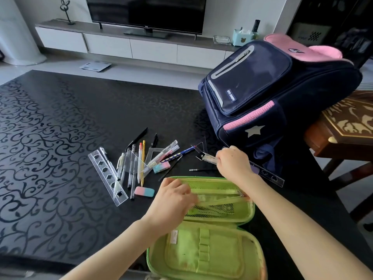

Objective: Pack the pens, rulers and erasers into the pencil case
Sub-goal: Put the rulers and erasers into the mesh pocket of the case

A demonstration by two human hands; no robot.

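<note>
A black patterned counter (60, 122) carries a green pencil case (203, 249) lying open under the hands. The left hand (173, 197) presses flat on its mesh pocket, gripping nothing; the right hand (232, 162) is closed around a clear ruler (268, 174). Sliding that ruler in lengthwise should work best, with the pens (131, 164) and erasers (144, 191) waiting left of both hands.

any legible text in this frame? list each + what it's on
"Sm Baby", roughly; small and sideways, on a white label on the navy backpack front pocket.
TV bezel logo: too small to read.
Emblem on the backpack's pink top: blurred.
Rulers, pens, erasers: nothing readable.
</note>
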